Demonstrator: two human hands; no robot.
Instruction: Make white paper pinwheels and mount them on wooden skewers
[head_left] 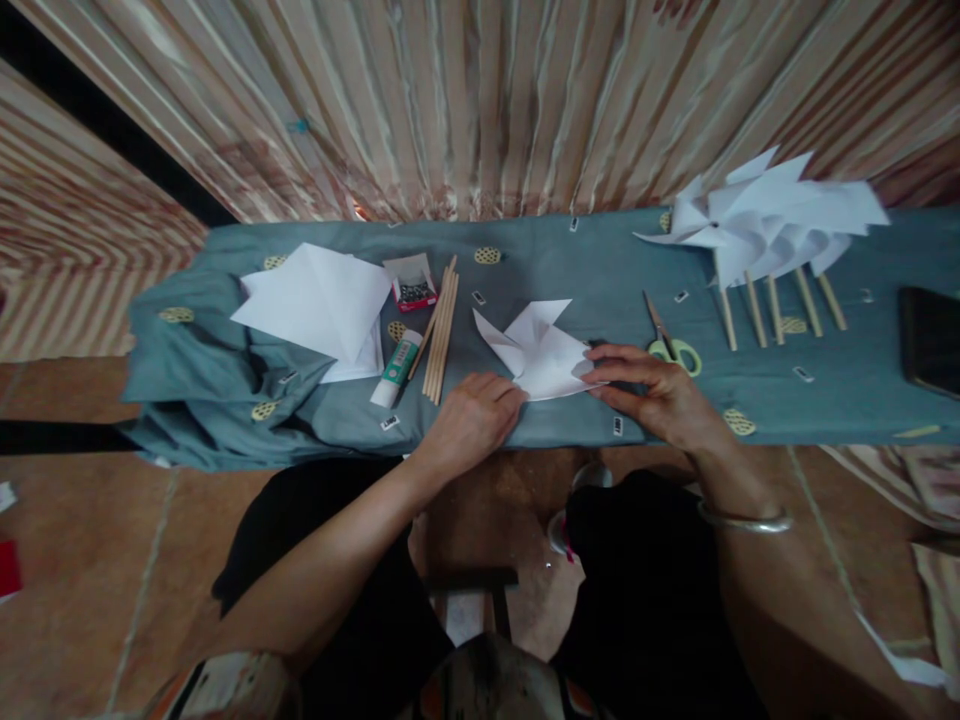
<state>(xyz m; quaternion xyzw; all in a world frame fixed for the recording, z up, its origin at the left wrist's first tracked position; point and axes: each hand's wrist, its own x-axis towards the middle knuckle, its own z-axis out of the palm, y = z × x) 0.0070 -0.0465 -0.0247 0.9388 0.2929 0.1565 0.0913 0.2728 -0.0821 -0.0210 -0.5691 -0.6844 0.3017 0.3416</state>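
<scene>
A white paper pinwheel with partly folded blades lies on the green cloth in front of me. My left hand, fingers curled together, holds its lower left edge. At the right corner, my right hand pinches the paper between thumb and fingers. Scissors with light green handles lie just beyond the right hand. Left of the pinwheel are several thin wooden sticks, a glue stick and a small open box of dark pins or tacks.
White paper sheets are piled at the left. Several finished pinwheels on sticks lie overlapping at the right, near a dark phone-like object. The green cloth covers a narrow table; a striped curtain hangs behind it.
</scene>
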